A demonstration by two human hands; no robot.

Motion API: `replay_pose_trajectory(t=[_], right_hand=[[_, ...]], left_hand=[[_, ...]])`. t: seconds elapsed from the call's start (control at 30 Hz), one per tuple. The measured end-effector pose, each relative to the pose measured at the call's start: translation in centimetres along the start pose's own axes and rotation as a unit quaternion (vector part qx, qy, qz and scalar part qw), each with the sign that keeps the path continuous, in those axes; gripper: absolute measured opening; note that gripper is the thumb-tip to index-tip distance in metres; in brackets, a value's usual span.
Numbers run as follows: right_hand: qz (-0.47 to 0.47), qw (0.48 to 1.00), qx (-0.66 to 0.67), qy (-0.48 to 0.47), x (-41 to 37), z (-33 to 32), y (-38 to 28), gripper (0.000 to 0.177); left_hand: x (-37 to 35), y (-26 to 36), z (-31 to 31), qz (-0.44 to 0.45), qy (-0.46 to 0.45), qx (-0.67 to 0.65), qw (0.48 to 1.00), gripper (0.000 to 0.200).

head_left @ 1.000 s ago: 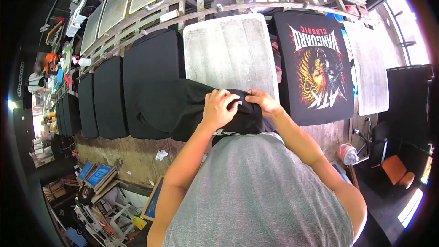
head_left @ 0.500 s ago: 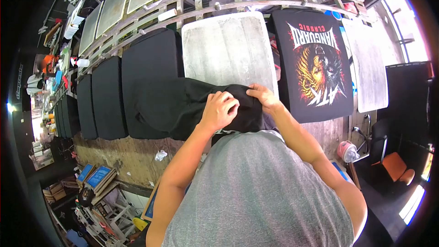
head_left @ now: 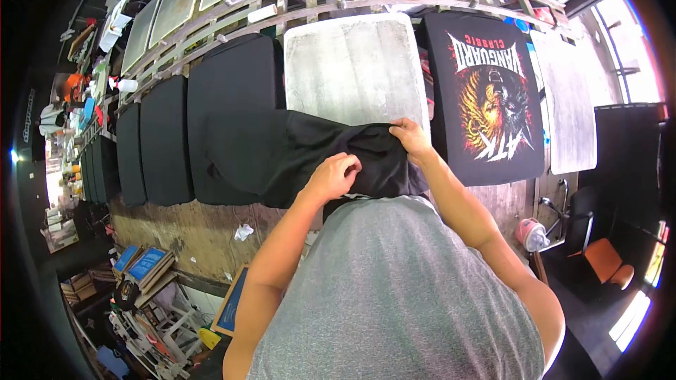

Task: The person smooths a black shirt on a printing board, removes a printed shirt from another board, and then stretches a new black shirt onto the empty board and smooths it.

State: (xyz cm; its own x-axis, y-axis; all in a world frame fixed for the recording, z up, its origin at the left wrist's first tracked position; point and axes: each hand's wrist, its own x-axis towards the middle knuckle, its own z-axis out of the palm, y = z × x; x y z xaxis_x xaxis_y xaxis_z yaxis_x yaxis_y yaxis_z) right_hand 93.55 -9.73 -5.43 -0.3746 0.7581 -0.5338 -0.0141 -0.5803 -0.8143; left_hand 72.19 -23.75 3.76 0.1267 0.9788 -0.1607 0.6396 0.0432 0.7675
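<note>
A loose black T-shirt (head_left: 282, 162) lies bunched across the near end of a bare, pale platen (head_left: 352, 63) and over the platen to its left. My right hand (head_left: 412, 142) pinches the shirt's upper right edge between thumb and fingers. Lower and to the left, my left hand (head_left: 332, 177) is closed at the middle of the cloth with its fingers curled; the fold in its fingertips is partly hidden. The shirt's near edge hangs close to my grey top (head_left: 394, 274).
Black-covered platens (head_left: 165, 137) line up on the left. On the right a platen carries a black shirt (head_left: 486, 98) with a colourful print, beside another pale platen (head_left: 563, 98). A wooden rail (head_left: 394, 7) runs behind. Framed screens (head_left: 148, 267) stand low left; a pink bucket (head_left: 531, 234) sits low right.
My right hand has moved slightly up, pulling the shirt's edge with it. My left hand has shifted a little down and left, and the cloth between them looks more spread.
</note>
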Motion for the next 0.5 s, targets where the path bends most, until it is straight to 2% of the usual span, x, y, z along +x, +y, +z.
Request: replay_pose_trajectory(t=[0.07, 0.2, 0.27, 0.37, 0.5], right_hand=[[-0.009, 0.999, -0.044, 0.016, 0.4, -0.2, 0.4, 0.025], [-0.036, 0.987, -0.145, 0.059, 1.4, -0.7, 1.5, 0.026], [-0.036, 0.988, -0.139, 0.058, 1.4, -0.7, 1.5, 0.027], [-0.043, 0.987, -0.144, 0.060, 1.7, -0.8, 1.7, 0.027], [-0.051, 0.982, -0.170, 0.064, 1.2, -0.5, 1.0, 0.027]], left_hand=[[-0.5, -1.2, 0.7, 0.009, -0.044, 0.053, 0.998, 0.010], [-0.6, -1.7, 1.2, 0.024, -0.056, 0.060, 0.996, 0.018], [-0.2, -0.6, 0.9, -0.047, -0.113, 0.070, 0.990, 0.025], [0.8, 0.7, 0.5, -0.053, -0.160, 0.129, 0.977, 0.033], [2.2, 0.4, 2.0, -0.030, -0.166, 0.231, 0.958, 0.036]])
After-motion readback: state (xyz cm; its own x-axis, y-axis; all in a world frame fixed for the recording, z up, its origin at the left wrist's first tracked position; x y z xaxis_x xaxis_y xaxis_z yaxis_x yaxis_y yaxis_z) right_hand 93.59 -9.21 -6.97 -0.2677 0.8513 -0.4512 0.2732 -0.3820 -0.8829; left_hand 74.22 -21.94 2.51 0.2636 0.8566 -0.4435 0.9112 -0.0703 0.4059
